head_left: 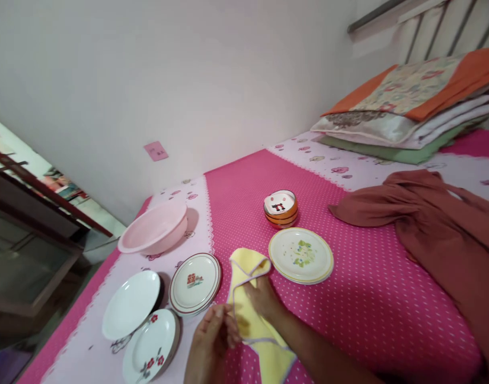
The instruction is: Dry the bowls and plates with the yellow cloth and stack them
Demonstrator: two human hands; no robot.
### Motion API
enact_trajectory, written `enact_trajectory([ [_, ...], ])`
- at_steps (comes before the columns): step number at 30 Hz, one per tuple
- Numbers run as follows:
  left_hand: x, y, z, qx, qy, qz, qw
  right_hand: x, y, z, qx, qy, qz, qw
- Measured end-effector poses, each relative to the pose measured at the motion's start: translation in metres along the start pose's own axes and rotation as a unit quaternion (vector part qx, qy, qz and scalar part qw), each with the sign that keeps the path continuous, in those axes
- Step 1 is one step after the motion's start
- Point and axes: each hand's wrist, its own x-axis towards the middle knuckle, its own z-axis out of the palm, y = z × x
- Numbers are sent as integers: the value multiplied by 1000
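Held a yellow cloth (255,314) between both hands, low over the pink dotted bed (372,298). Left hand (210,341) pinched the cloth's near edge, fingers (220,325) closed narrow on it. Right hand (262,298) lay on top of the cloth, fingers curled into the fabric.

Everything else placed around that cloth:
- just right of its top end, a cream plate stack (301,255) with a green print, nothing on it
- beyond that, stacked orange bowls (281,207), top one looked empty
- just left, a red-rimmed plate (195,277), bare
- further left, a plain white plate (131,304) and a red-flower plate (150,346), both bare
- far left and back, a pink basin (154,228), couldn't see inside properly
- well right, a rust-brown garment (440,224)
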Motion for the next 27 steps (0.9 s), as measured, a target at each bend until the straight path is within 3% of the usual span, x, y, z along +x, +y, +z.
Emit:
enact_trajectory([
  [2,10,3,-35,37,132,34,990,0,-4,2,4,-38,24,999],
  [4,21,1,-67,99,216,54,970,0,-9,0,8,-69,41,997],
  [7,33,5,-101,196,280,99,935,0,-15,-5,15,-82,50,995],
  [9,39,18,-112,327,301,139,885,0,-17,-7,23,-85,56,995],
  [12,52,51,-116,560,293,158,758,1,-16,-7,33,-86,74,993],
  [13,58,63,-115,598,286,156,732,2,-15,-7,34,-86,79,993],
  [18,99,93,-114,717,229,113,649,3,-14,-7,38,-87,88,992],
  [23,129,84,-120,796,169,61,578,2,-18,-7,45,-90,84,991],
  [27,136,75,-125,821,172,57,541,2,-19,-8,53,-98,80,991],
])
